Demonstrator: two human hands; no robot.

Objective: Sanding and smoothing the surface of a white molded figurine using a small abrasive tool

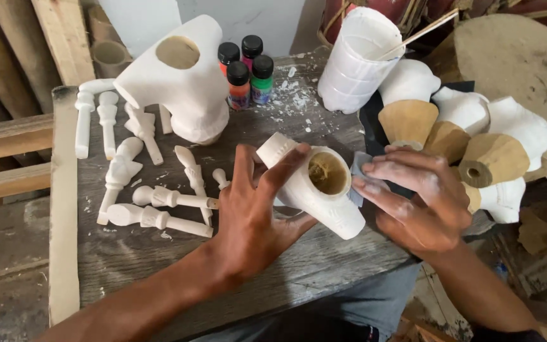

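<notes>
- White-coated wooden piece (314, 190) with a hollow round opening, tilted above the near right part of the grey plank table (159, 253), opening facing up and right.
- Left hand (254, 215) cradling that piece from the left, thumb laid across its upper end, other fingers spread out straight.
- Right hand (416, 202) just right of the piece, fingertips pinching a small grey abrasive pad (359, 174) pressed against the rim of the opening.
- Left of the hands, a scatter of slim white turned spindles (153, 202) lying flat on the planks.
- Farther back, a large white hollow form (182, 88) with a round hole in its top, standing near the far left.
- Just right of that form, four small black-capped paint bottles (246, 69) in a tight cluster, with white flakes on the table beside them.
- Far right, a white cylindrical container (356, 63) holding a thin stick.
- Right edge, a heap of similar pieces (476, 139), some white, some bare tan wood.
</notes>
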